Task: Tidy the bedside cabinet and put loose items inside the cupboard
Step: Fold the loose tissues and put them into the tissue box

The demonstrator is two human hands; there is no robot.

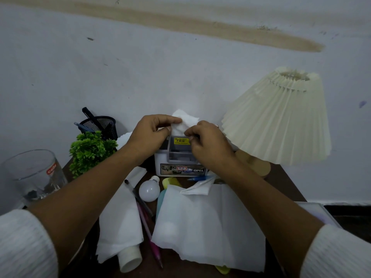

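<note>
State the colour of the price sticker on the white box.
Yellow: the price sticker shows best in the head view.

White ribbed knit sleeves (pixel 26 243), forearms (pixel 80 193) bare below cuffs

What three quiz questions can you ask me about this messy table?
1. True or false: the left hand and the right hand both pinch the tissue.
2. What stands to the right of the box? A. lamp B. clock C. teddy
3. Which big word is printed on the front of the box?

Key: 1 true; 2 A; 3 OPEL.
</note>
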